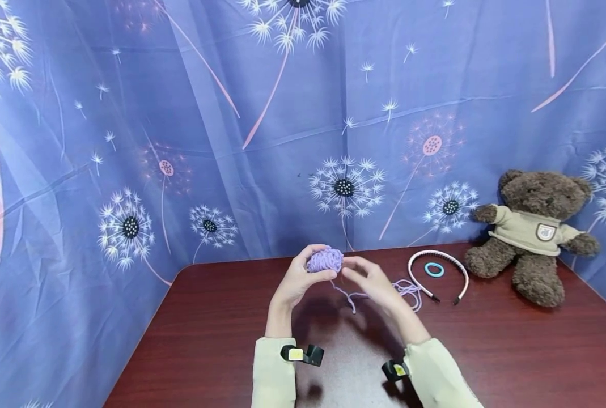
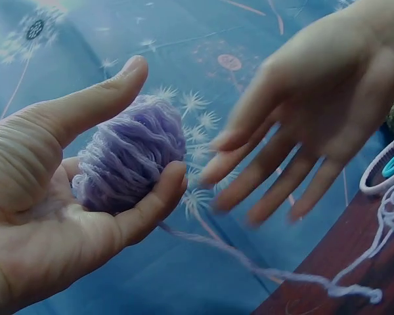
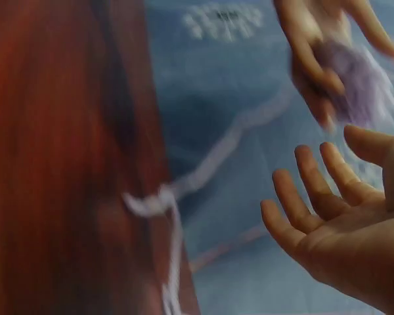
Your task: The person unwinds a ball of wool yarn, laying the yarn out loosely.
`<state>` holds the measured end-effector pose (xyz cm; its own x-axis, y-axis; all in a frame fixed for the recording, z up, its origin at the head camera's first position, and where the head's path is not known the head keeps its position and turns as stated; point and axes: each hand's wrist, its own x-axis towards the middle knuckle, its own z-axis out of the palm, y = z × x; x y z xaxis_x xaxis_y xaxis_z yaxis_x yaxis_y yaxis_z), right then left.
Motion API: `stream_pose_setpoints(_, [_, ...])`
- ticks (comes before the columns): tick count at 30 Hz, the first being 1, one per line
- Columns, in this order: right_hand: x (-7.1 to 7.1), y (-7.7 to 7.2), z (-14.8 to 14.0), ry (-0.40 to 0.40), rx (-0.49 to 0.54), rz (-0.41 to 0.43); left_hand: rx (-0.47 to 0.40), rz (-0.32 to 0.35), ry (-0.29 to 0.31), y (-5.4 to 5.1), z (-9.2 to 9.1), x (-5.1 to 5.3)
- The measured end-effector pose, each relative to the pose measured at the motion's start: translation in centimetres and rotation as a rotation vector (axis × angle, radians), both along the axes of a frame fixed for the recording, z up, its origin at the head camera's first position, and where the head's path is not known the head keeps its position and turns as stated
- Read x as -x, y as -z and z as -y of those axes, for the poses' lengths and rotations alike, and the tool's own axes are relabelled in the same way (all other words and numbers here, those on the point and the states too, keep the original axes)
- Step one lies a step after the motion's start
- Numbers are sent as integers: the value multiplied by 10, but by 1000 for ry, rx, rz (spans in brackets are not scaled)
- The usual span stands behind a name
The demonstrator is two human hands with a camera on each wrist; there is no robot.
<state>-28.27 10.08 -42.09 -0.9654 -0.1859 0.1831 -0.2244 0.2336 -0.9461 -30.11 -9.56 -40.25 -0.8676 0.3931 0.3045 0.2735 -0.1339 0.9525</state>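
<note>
A ball of purple yarn (image 1: 325,259) is held up above the table's back part by the left hand (image 1: 296,279). In the left wrist view the yarn ball (image 2: 132,156) lies in the left palm (image 2: 65,216), with the thumb on one side and curled fingers round the other. The right hand (image 1: 373,281) is just to its right; in the right wrist view that hand (image 3: 341,230) has its fingers spread and loosely bent, apart from the yarn ball (image 3: 358,85). A strand (image 2: 249,262) hangs from the ball toward the table.
Loose yarn loops (image 1: 409,291) lie on the dark red table (image 1: 211,334), right of the hands. Beside them are a white headband (image 1: 465,279) and a blue ring (image 1: 434,270). A brown teddy bear (image 1: 532,226) sits at the back right, against a blue patterned curtain (image 1: 282,192).
</note>
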Motion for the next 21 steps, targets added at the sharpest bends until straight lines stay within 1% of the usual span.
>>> stream_pose_setpoints(1, [-1, 1, 6, -32, 16, 13, 9, 4, -3, -1, -2, -1])
stream_pose_setpoints(2, [-3, 2, 11, -64, 32, 24, 12, 22, -11, -3, -4, -1])
stream_pose_setpoints(4, [-5, 4, 18, -121, 72, 55, 26, 28, -28, -4, -7, -2])
stream_pose_setpoints(6, [-5, 5, 20, -145, 83, 63, 37, 35, -52, -6, -9, -3])
stream_pose_setpoints(8, [-4, 6, 19, -149, 80, 59, 42, 36, -67, -6, -10, -3])
stream_pose_setpoints(10, [-3, 5, 14, -126, 52, 54, 56, 26, -72, -7, -10, -3])
stream_pose_setpoints(13, [0, 1, 5, -86, 56, 73, 93, 11, -57, -7, -10, -4])
stream_pose_setpoints(17, [1, -7, -8, -24, 91, 80, 190, -39, -34, -6, -9, -4])
stream_pose_setpoints(21, [0, -14, -20, 22, 128, 65, 305, -108, -27, -5, -10, -4])
